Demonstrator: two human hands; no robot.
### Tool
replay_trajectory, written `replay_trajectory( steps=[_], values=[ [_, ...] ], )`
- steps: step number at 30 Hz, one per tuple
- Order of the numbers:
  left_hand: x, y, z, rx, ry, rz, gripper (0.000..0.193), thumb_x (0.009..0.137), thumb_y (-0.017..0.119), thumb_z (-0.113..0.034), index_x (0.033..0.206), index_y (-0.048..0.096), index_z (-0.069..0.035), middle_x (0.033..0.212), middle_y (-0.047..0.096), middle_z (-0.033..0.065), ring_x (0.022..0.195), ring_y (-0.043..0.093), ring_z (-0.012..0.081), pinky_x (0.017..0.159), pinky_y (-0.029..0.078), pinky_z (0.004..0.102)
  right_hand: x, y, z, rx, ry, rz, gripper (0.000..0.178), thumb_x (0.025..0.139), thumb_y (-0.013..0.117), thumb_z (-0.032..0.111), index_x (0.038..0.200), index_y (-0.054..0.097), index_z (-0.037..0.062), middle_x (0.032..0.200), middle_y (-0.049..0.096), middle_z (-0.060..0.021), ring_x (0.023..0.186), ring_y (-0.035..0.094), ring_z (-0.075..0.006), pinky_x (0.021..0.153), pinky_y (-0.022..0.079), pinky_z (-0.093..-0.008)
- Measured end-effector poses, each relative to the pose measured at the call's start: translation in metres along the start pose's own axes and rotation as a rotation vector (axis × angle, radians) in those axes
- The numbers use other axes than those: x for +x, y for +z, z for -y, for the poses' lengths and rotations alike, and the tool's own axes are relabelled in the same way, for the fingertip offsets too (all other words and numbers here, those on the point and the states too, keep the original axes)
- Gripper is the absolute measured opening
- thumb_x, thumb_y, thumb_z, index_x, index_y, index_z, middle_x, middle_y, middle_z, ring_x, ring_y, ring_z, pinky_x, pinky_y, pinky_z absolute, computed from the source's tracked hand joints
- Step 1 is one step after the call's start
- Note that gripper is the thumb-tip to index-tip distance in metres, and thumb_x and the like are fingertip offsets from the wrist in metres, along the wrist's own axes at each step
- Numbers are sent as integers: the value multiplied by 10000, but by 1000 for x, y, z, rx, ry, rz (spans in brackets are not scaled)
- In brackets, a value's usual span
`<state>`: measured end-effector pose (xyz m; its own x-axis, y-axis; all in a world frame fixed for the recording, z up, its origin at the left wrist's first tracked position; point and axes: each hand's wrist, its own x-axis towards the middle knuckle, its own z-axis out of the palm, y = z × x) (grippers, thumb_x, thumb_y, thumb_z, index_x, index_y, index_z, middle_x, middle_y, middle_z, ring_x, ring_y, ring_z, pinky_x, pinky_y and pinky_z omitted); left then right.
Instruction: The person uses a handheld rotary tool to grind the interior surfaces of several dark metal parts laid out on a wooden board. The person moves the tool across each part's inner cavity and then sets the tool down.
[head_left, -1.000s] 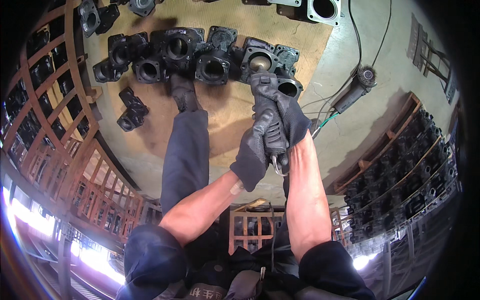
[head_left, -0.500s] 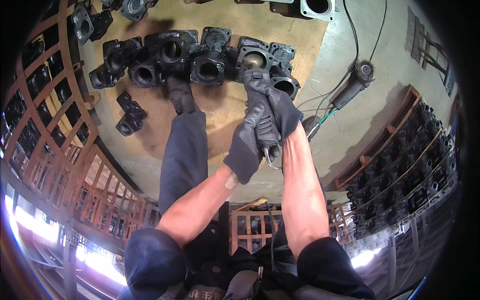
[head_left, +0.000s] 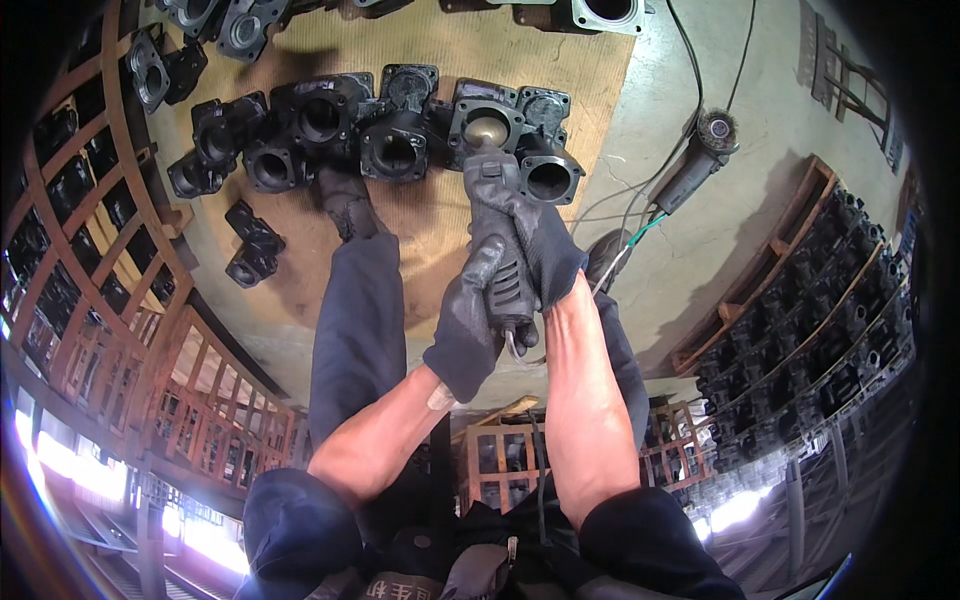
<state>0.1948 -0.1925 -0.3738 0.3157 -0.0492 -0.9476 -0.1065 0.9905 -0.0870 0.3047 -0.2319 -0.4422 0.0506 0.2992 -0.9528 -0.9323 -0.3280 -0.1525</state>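
Both gloved hands are wrapped round a black corded electric grinder (head_left: 508,292). My left hand (head_left: 466,318) grips the rear of its body from the left. My right hand (head_left: 540,238) closes over it from the right, farther forward. At the grinder's far end, a blurred, brass-coloured round head sits at the bore of a black flanged metal casting (head_left: 485,112). Beside this on the right is another flange with a round opening (head_left: 549,181). To its left stand more black castings (head_left: 394,153) in a row. My gloves hide much of the grinder.
Tan corrugated cardboard (head_left: 440,245) lies under the castings. One small casting (head_left: 254,243) lies apart near my left leg. A second grinder with a wire brush (head_left: 700,160) rests on the concrete, its cord trailing. Wooden crates (head_left: 165,215) and a pallet of castings (head_left: 800,330) flank me.
The whole view has shifted, so castings, hands and grinder appear slightly left and lower. The grinder's head stays at the same flange, and both hands keep their hold.
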Motion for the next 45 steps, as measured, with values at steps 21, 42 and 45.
replay_trajectory(
  steps=[21,42,45],
  values=[
    [22,12,-11,95,-11,-77,357,936,593,-414,1067,582,-83,804,659,57,561,632,185,376,524,357,25,-7,0,65,77,15,351,846,698,273,1019,586,-12,779,614,-119,625,625,-213,576,541,-322],
    [14,24,-21,154,-23,-49,392,958,568,-391,1084,593,-21,839,658,74,582,631,186,385,511,349,31,-13,-6,168,55,40,327,854,690,224,1069,571,8,784,619,-113,604,617,-204,550,540,-326],
    [28,25,-28,159,-14,-50,385,964,550,-391,1074,591,-25,822,653,79,549,624,194,365,506,342,37,-2,9,200,80,6,255,862,681,201,1019,597,19,770,627,-100,610,623,-209,549,541,-331]
  ],
)
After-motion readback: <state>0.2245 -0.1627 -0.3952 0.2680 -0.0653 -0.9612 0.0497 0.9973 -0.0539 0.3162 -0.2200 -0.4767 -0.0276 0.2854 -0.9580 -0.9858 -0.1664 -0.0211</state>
